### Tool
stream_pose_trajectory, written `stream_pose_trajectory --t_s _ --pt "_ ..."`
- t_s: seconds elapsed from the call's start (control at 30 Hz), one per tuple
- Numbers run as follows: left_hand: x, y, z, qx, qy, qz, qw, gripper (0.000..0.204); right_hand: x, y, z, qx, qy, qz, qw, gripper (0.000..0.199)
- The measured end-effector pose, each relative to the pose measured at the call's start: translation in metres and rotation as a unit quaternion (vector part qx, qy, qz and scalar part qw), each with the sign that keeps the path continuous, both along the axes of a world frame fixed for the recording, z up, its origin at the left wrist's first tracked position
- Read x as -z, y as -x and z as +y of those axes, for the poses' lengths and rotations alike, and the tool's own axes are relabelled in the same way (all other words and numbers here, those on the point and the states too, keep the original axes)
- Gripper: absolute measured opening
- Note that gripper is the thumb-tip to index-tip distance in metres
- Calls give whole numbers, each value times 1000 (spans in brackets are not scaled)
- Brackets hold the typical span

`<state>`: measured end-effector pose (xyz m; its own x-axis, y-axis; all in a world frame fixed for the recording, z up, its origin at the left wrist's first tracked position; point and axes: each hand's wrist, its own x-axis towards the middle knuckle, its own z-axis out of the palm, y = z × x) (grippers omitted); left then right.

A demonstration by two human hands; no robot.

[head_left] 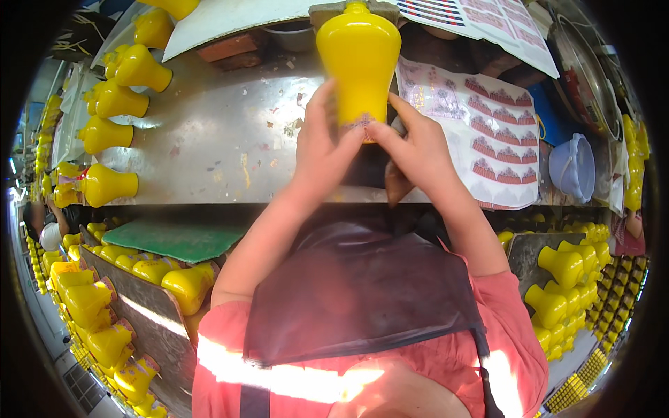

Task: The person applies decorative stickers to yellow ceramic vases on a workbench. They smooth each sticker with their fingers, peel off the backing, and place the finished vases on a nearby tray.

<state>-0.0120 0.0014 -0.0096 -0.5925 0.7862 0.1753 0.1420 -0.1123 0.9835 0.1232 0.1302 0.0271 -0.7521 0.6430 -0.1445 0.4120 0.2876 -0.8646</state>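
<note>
A glossy yellow vase (359, 59) lies in front of me with its wide shoulder away from me and its narrower end towards me. My left hand (318, 146) is closed along the vase's left side. From the right, my right hand (420, 150) grips the same end. Both thumbs press on a small patterned red and purple decal (365, 120) near that end. A brown, flat, pointed piece (398, 184) shows under my right palm; its kind is unclear. The vase's neck touches a grey support (320, 12) at the top.
Printed decal sheets (503, 150) lie right of the vase, beside a pale blue bucket (572, 167). Several yellow vases (111, 185) line the metal table's (209, 153) left end. More vases (561, 268) stand at both sides, and a green board (174, 239) is at lower left.
</note>
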Motion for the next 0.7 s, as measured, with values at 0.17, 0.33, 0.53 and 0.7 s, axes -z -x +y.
stream_pose_trajectory --t_s 0.17,0.33,0.53,0.7 --pt "3 5 1 -43 43 215 975 84 8 -4 11 25 156 57 986 52" --pt "4 4 -2 -85 93 422 898 104 7 -10 7 -58 39 40 997 51" --pt "9 16 -13 31 52 223 973 79 5 -9 14 -37 92 68 993 57" --pt "17 11 -5 17 15 26 999 62 5 0 10 -45 12 20 999 61"
